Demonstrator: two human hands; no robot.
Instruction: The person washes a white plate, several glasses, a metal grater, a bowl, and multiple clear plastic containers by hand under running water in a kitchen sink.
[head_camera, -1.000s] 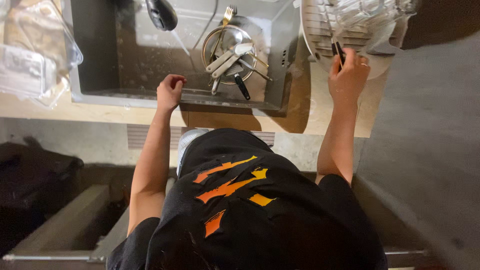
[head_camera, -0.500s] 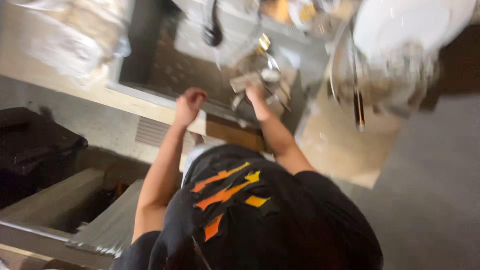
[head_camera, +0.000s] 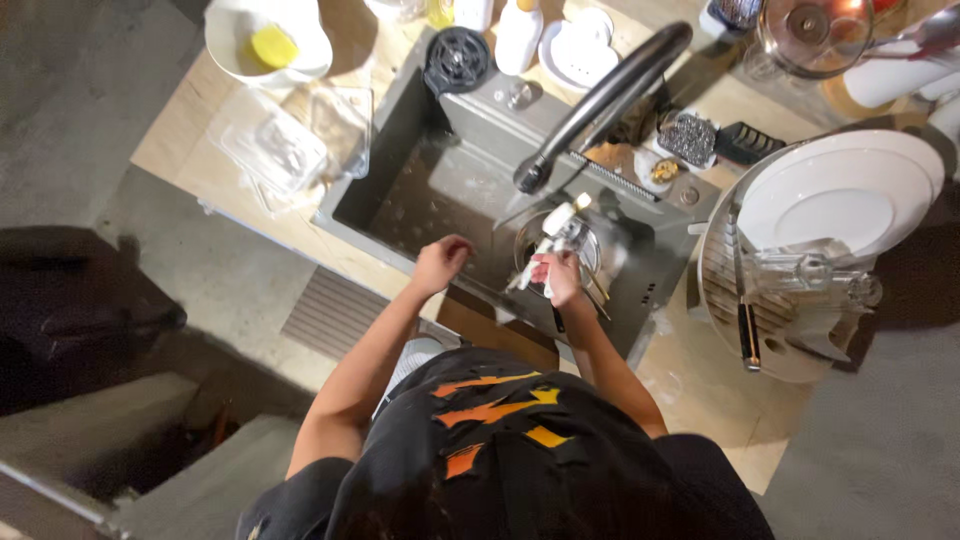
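Several pale-handled utensils (head_camera: 556, 232) in a round metal bowl (head_camera: 590, 250), right hand (head_camera: 558, 277) gripping them, left hand (head_camera: 440, 262) loosely curled.

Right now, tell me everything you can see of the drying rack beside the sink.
The drying rack is round, pale and ribbed, and sits on the wooden counter to the right of the sink. A large white plate leans in it. Below the plate lie clear glass pieces, their shapes hard to tell. A black-handled utensil lies along its left side. Neither of the hands touches it.
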